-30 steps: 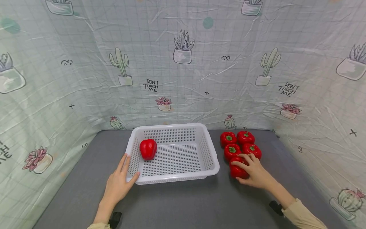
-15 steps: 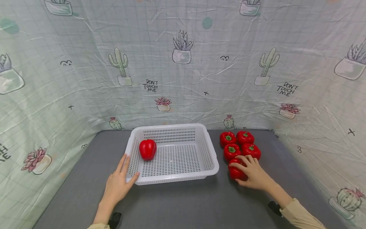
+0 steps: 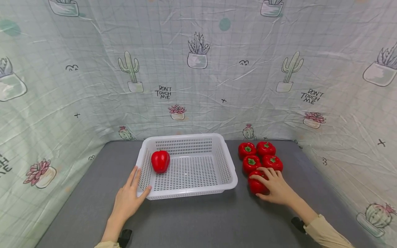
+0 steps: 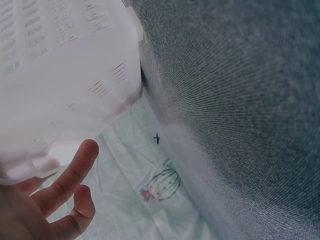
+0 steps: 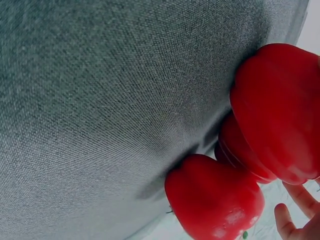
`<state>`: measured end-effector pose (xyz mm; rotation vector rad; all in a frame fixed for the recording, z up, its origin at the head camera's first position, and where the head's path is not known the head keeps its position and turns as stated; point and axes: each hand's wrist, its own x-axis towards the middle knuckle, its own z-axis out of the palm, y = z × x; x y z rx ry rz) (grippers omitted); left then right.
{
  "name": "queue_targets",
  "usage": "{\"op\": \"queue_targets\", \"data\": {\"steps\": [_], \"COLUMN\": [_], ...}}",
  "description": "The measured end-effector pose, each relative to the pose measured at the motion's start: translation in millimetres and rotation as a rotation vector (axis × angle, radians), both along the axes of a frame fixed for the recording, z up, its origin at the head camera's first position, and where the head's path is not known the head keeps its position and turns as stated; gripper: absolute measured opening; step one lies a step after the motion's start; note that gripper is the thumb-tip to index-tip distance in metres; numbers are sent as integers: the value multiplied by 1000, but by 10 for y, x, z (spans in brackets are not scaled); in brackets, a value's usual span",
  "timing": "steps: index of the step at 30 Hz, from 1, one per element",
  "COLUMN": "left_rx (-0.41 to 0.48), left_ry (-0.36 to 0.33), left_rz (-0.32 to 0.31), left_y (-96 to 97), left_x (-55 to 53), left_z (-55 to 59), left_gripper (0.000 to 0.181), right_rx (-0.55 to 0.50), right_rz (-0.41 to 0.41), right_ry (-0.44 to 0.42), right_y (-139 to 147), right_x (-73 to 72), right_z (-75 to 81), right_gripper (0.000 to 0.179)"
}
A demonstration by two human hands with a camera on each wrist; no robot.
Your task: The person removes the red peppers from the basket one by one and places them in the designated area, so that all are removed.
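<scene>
My left hand [image 3: 126, 201] rests at the near left corner of a white plastic basket [image 3: 189, 190], thumb along the front rim and fingers spread by the left side. In the left wrist view, extended fingers [image 4: 70, 175] lie beside the basket's slotted wall [image 4: 60, 85]. A red bell pepper [image 3: 160, 162] lies in the basket's left part. Over on the right, my right hand [image 3: 276, 188] curls its fingers and thumb round another red bell pepper [image 3: 256, 186], the nearest of a group. That pepper [image 5: 280, 110] is large in the right wrist view, its far side out of frame.
Behind the gripped pepper stand several more red bell peppers [image 3: 251, 164], stems up and close together. One neighbouring pepper [image 5: 215, 195] shows low in the right wrist view. The grey tabletop [image 3: 198, 224] ends at a printed cloth backdrop [image 3: 198, 86] behind and on both sides.
My right hand and its pepper have shifted very slightly left and toward me since a second ago. The left hand and the basket hold still.
</scene>
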<state>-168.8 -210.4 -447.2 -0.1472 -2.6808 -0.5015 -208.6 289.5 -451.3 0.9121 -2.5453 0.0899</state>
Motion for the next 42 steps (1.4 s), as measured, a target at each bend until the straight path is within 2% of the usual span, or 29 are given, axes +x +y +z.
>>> {"op": "queue_targets", "data": {"steps": [10,16,26,34,37,42], "left_rx": [0,-2,-4,-6,-7,-5], "left_ry": [13,4,0,10,5,-3], "left_rz": [-2,3,5,1,4,5], "left_y": [4,6,3,-4,-4,4], "left_x": [1,-5,-3,-13,-9,-10], "left_z": [-4,-9,-8,-9,-8,-4], "left_gripper": [72,73,73,73,73,73], "right_rx": [20,11,-17,-41,-44,-54], "right_rz": [11,11,34,26,71,129], "right_ry": [-7,-19,2,-26,21,106], "right_y": [27,41,8,-121,-157,-204], "right_x": [1,5,14,16,-24,-126], "right_z": [-1,3,71,276,396,658], "right_gripper": [71,63,65,71,59,61]}}
